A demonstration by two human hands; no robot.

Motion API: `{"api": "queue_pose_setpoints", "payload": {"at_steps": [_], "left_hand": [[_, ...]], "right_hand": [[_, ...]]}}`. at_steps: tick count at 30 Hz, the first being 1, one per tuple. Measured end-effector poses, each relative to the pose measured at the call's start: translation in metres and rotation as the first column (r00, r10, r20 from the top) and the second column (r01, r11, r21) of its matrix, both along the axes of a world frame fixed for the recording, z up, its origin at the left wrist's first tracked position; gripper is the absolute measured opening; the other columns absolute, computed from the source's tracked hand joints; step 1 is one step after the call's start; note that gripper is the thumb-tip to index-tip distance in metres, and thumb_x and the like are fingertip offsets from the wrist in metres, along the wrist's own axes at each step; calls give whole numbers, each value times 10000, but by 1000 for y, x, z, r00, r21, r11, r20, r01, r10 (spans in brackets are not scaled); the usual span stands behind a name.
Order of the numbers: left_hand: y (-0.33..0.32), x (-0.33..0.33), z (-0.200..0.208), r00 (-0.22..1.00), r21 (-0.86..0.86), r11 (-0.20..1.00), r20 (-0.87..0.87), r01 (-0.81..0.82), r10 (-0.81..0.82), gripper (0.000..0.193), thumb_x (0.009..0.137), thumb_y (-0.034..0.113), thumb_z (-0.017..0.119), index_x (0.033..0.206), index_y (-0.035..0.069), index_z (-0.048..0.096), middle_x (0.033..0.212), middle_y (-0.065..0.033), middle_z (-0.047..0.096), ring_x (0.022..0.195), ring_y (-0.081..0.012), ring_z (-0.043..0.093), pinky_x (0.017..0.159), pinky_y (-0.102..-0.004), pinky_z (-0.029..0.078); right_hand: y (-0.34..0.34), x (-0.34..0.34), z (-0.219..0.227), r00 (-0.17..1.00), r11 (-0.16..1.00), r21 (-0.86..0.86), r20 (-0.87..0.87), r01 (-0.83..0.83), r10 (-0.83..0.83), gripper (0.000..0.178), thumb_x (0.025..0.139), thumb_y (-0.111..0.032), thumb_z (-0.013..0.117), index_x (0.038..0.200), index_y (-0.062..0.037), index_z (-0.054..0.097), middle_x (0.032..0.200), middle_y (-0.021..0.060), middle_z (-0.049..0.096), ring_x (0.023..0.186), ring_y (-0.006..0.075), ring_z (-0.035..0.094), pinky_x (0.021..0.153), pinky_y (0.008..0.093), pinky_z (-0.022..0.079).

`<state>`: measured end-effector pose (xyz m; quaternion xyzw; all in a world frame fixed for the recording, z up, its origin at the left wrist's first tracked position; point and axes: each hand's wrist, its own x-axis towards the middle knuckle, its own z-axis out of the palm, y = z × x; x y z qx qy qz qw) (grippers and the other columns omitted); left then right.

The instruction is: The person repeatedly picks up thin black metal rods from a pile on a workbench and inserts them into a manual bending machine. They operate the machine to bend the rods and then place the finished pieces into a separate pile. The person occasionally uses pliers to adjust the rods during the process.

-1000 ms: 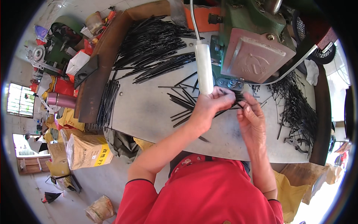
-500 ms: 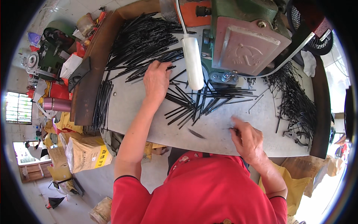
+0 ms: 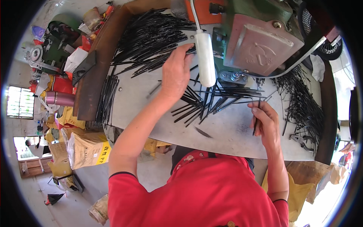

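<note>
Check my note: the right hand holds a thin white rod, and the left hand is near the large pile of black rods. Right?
Not quite: the rod in the right hand is black, as the head view shows. The left hand is indeed near the large pile of black rods.

A table point(image 3: 130, 108) lies under the left fingers point(image 3: 182, 51). Far left of them, a barred window point(image 3: 20, 102) and a bright opening point(image 3: 22, 149) break the pale wall point(image 3: 19, 128); grey floor point(image 3: 153, 170) shows lower down. Glare point(image 3: 329, 193) sits far right of the right fingers point(image 3: 267, 108).
</note>
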<state>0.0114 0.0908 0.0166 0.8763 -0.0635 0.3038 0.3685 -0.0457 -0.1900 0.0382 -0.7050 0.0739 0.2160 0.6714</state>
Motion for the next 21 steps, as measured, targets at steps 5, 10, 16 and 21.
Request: {"api": "queue_pose_setpoints", "payload": {"at_steps": [5, 10, 16, 21], "left_hand": [[-56, -30, 10, 732, -908, 385, -374, -164, -569, 306, 911, 127, 588, 1183, -3, 533, 951, -66, 613, 827, -89, 551, 688, -190, 431], [-83, -28, -11, 779, -962, 175, -271, -207, -566, 298, 893, 45, 603, 1181, -12, 550, 945, -47, 623, 811, -75, 589, 709, -181, 506], [-92, -27, -14, 796, -959, 237, -264, -157, -544, 279, 891, 32, 601, 1162, -27, 562, 915, -37, 619, 754, -61, 583, 672, -177, 507], [-92, -26, -11, 792, -960, 226, -267, -167, -549, 285, 891, 33, 602, 1164, -33, 552, 893, -42, 624, 722, -62, 575, 651, -181, 492]], "right_hand": [[29, 21, -6, 998, 984, 178, 63, 5, -16, 305, 855, -219, 580, 1040, 21, 618, 612, 72, 564, 416, 83, 460, 409, 214, 333], [45, 39, -19, 999, 954, 300, 21, 17, -25, 220, 874, -179, 570, 1000, 0, 594, 626, 59, 586, 406, 75, 478, 372, 206, 318], [48, 38, -17, 997, 972, 229, 46, 57, -69, 273, 862, -202, 601, 1042, 3, 585, 637, 59, 583, 390, 74, 450, 367, 196, 305], [48, 36, -17, 989, 968, 233, 96, 91, -116, 226, 870, -155, 569, 1019, 14, 565, 631, 56, 585, 386, 71, 460, 355, 208, 324]]}}
